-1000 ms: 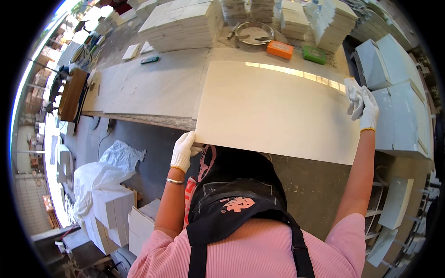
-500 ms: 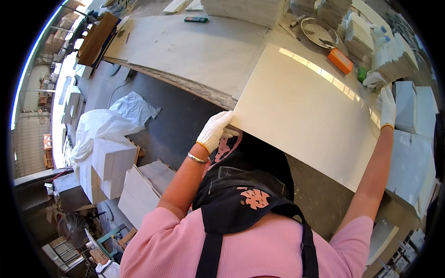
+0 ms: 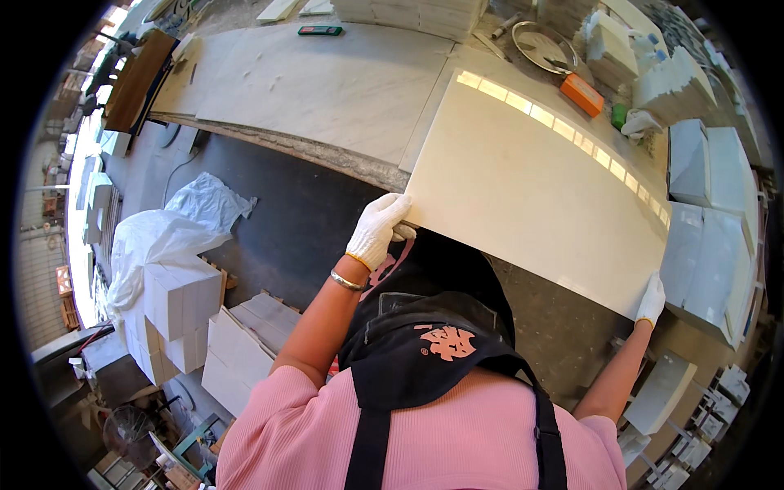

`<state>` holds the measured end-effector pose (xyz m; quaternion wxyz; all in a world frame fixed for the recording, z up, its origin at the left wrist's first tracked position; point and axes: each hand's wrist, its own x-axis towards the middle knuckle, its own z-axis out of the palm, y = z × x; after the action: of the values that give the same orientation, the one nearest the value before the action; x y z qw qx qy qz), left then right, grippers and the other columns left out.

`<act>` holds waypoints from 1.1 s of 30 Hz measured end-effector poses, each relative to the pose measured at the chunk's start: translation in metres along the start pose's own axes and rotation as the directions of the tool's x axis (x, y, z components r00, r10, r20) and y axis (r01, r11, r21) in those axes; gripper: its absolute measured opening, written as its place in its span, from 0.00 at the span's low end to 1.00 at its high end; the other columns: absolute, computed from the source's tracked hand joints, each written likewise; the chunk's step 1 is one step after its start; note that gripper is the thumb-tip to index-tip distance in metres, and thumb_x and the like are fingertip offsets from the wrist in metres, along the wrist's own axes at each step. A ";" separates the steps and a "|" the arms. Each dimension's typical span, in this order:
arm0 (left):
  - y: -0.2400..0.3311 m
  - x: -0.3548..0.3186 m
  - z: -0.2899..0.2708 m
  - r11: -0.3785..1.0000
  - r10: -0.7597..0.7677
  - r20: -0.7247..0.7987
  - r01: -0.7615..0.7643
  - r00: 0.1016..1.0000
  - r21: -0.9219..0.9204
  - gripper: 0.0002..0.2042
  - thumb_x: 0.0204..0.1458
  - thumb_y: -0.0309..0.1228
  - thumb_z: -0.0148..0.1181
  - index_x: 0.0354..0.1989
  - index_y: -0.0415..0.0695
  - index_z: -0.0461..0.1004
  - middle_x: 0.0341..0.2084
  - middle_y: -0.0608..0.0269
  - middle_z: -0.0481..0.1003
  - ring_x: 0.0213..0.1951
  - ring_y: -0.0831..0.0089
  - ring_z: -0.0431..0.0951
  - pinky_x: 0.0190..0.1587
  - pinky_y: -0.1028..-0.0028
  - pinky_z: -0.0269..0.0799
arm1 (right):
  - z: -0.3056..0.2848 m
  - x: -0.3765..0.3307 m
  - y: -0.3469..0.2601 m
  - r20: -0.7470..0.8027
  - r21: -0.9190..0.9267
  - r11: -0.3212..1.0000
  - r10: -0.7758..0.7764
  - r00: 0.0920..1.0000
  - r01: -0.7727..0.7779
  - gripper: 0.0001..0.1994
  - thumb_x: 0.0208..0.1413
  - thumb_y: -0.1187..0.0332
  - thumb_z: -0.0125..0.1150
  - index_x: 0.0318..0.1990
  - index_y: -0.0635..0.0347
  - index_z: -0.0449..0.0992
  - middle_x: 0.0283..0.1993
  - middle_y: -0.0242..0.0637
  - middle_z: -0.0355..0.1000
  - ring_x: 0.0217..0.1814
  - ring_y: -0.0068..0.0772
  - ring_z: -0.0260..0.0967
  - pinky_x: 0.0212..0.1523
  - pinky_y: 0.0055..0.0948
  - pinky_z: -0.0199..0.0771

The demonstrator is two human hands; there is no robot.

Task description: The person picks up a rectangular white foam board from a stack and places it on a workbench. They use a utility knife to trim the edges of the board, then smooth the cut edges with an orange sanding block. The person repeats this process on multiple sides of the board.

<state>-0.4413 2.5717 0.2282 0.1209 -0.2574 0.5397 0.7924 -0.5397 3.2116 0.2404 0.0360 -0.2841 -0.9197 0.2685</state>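
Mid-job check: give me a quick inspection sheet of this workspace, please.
Surface: pale stone workbench, dusty, rough front edge.
Job's things: large cream slab, glossy, far end over the bench, near edge out past it.
Clutter: orange block, green object, metal ring, green marker.
Grip: left hand, gloved, on the slab's near left corner; right hand, gloved, on its near right corner.
Cables: dark cable on the floor below the bench.
Surroundings: stacked white tiles, white plastic sheeting, pale slabs at right.
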 end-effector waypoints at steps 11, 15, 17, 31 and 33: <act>-0.002 -0.033 -0.043 0.999 0.039 -0.130 -0.036 0.991 0.027 0.15 0.63 0.40 0.56 0.42 0.38 0.76 0.25 0.65 0.77 0.20 0.82 0.70 0.23 0.81 0.58 | -0.003 -0.092 0.002 0.027 -0.082 0.988 -0.126 0.992 0.128 0.26 0.69 0.52 0.46 0.54 0.70 0.75 0.54 0.53 0.76 0.57 0.47 0.73 0.59 0.37 0.68; 0.023 -0.027 -0.046 0.971 -0.010 -0.100 0.034 0.995 0.235 0.18 0.63 0.42 0.56 0.45 0.37 0.77 0.30 0.63 0.79 0.25 0.80 0.77 0.28 0.82 0.68 | -0.011 -0.101 -0.004 0.104 -0.271 0.960 -0.042 0.994 0.069 0.25 0.69 0.52 0.47 0.58 0.65 0.73 0.62 0.53 0.70 0.64 0.50 0.67 0.63 0.40 0.64; 0.039 -0.023 -0.045 0.886 0.012 -0.154 0.061 0.988 0.461 0.17 0.61 0.40 0.56 0.43 0.36 0.79 0.32 0.61 0.80 0.28 0.75 0.80 0.33 0.78 0.74 | -0.006 -0.111 -0.033 -0.016 -0.486 0.861 -0.181 0.983 0.150 0.25 0.68 0.52 0.48 0.62 0.60 0.70 0.67 0.52 0.65 0.68 0.52 0.62 0.66 0.42 0.62; 0.104 0.127 0.033 -0.297 0.569 0.578 -0.510 0.584 0.807 0.21 0.56 0.42 0.59 0.58 0.50 0.73 0.59 0.57 0.72 0.62 0.53 0.68 0.61 0.56 0.65 | 0.167 -0.101 -0.263 0.170 -0.257 0.428 -0.863 0.476 0.867 0.23 0.60 0.53 0.60 0.59 0.50 0.75 0.68 0.45 0.64 0.70 0.56 0.57 0.69 0.51 0.56; 0.105 0.142 0.038 -0.326 0.550 0.615 -0.533 0.565 0.781 0.22 0.57 0.43 0.58 0.60 0.51 0.71 0.63 0.56 0.68 0.67 0.52 0.62 0.65 0.54 0.60 | 0.186 -0.101 -0.291 0.159 -0.253 0.380 -0.891 0.426 0.890 0.22 0.60 0.53 0.59 0.59 0.47 0.75 0.67 0.45 0.65 0.70 0.55 0.57 0.68 0.51 0.56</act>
<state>-0.6199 2.5539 0.2460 -0.1311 0.1780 0.9630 0.1544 -0.6424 2.8668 0.2404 0.1327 0.2509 -0.9567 0.0641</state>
